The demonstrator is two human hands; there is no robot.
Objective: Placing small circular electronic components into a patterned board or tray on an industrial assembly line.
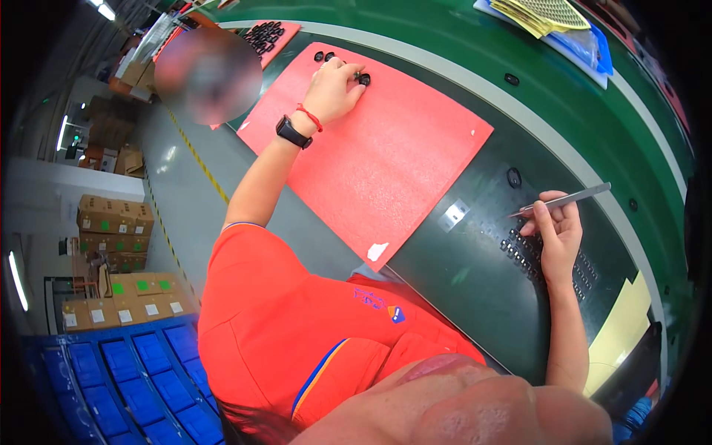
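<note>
My left hand [334,93] reaches over the far end of a pink foam sheet [371,163]. Its fingers are closed at the tips on a small black oval part [363,78]. Other black oval parts [319,56] lie just beyond that hand on the sheet. Out to the right, my right hand [560,237] grips slim silver tweezers [582,194], their tip pointing left over the dark green table. Rows of tiny black pieces [519,252] lie under and beside this hand. A black oval ring [514,177] and a small silvery plate [454,213] rest nearby.
A green conveyor belt [460,55] curves past the table, carrying a black part [512,78]. Another pink sheet [285,37] holds several black parts, near a blurred person [208,78]. Yellow sheets [545,15] lie across the belt. Cartons [115,222] and blue bins [133,371] stand left.
</note>
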